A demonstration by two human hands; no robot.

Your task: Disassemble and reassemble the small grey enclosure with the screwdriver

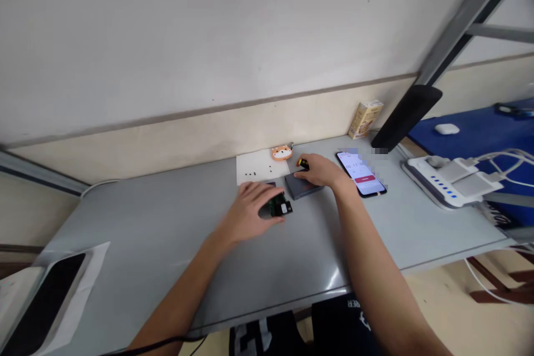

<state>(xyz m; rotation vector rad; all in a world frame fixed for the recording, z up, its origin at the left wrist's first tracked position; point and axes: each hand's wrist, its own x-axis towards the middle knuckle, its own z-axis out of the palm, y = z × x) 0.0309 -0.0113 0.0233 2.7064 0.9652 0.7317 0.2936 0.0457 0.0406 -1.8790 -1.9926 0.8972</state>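
Observation:
My left hand (249, 212) is curled round a small dark circuit board (275, 207) with green and black parts and a white label, low over the grey table. My right hand (314, 169) pinches a small black and yellow tool (303, 164) above a flat dark grey box (299, 186), which lies just right of the board. Behind them, a white sheet (254, 164) bears several tiny black screws, and an orange dog-faced case (282, 152) rests at its right edge.
A lit phone (362, 173) lies right of my right hand. Farther right are a white power strip (444, 183) with plugs and cables, a small carton (365, 119) and a slanted metal post. A long black object (45, 303) lies on paper at the front left.

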